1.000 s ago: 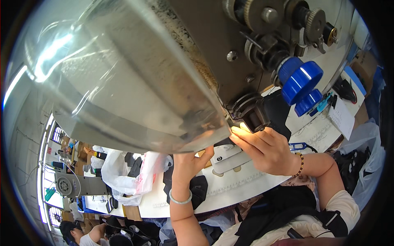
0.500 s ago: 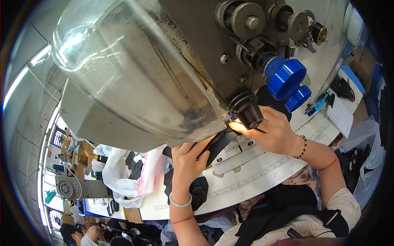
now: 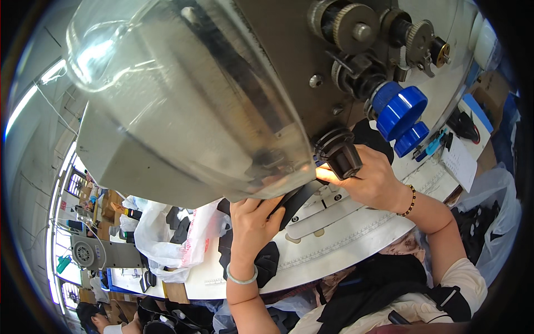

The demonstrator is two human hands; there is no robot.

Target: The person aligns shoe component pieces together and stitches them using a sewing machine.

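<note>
A strip of black fabric [image 3: 299, 201] runs under the head of a sewing machine [image 3: 289, 67]. My left hand [image 3: 253, 225], with a pale bangle at its wrist, grips the fabric between thumb and fingers; the machine hides some fingertips. On the other side my right hand [image 3: 375, 178], wearing a beaded bracelet, has its fingers closed on the cloth close to the lit needle area. More black cloth [image 3: 374, 136] shows behind that hand. The needle itself is hidden by the see-through guard [image 3: 206, 100] and a dark fitting [image 3: 340, 153].
Blue knobs [image 3: 401, 111] and metal tension dials [image 3: 353, 28] jut from the machine. On the white table [image 3: 334, 245] stands a plastic bag [image 3: 172, 239] of black pieces. Paper [image 3: 460, 162] and small snips [image 3: 431, 146] lie at right. Another person [image 3: 97, 317] sits at lower left.
The view has shifted a little, so the machine head sits further right and lower in the picture. Inside the guard, a dark part looks blurred. Both hands keep nearly the same hold on the fabric.
</note>
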